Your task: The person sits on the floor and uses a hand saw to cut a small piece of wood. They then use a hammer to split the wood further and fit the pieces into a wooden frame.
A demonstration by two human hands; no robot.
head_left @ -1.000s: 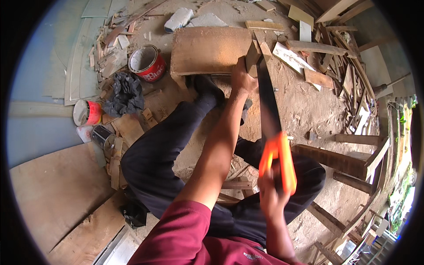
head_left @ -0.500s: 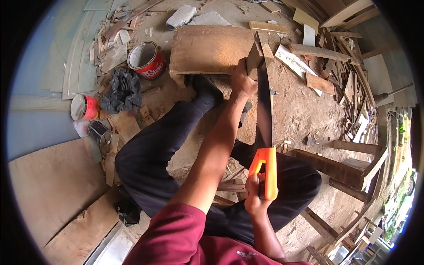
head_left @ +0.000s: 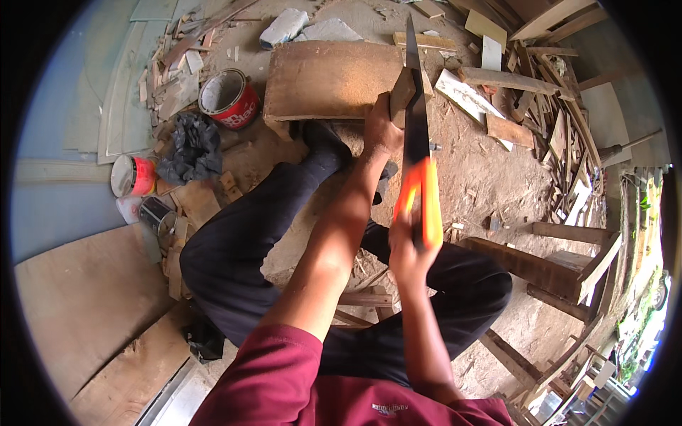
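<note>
My right hand (head_left: 413, 252) is closed round the orange handle of a handsaw (head_left: 418, 117), whose dark blade points away from me. The blade lies along the right side of a small wooden block (head_left: 402, 98), at the right end of a low wooden bench (head_left: 330, 74). My left hand (head_left: 383, 126) grips that block and holds it against the bench edge. Whether the teeth are inside the wood is hard to see. Pale sawdust lies on the bench top beside the block.
At the left stand a red paint bucket (head_left: 229, 99), a smaller red can (head_left: 133, 176) and a crumpled black plastic bag (head_left: 190, 148). Wood scraps (head_left: 508, 131) lie heaped at the right. A wooden frame (head_left: 543, 266) stands near my right knee. Boards (head_left: 85, 298) lean at the lower left.
My right hand has pushed the saw forward, away from me, so its tip now reaches well past the block. The left hand keeps its hold on the block; the whole view has shifted slightly.
</note>
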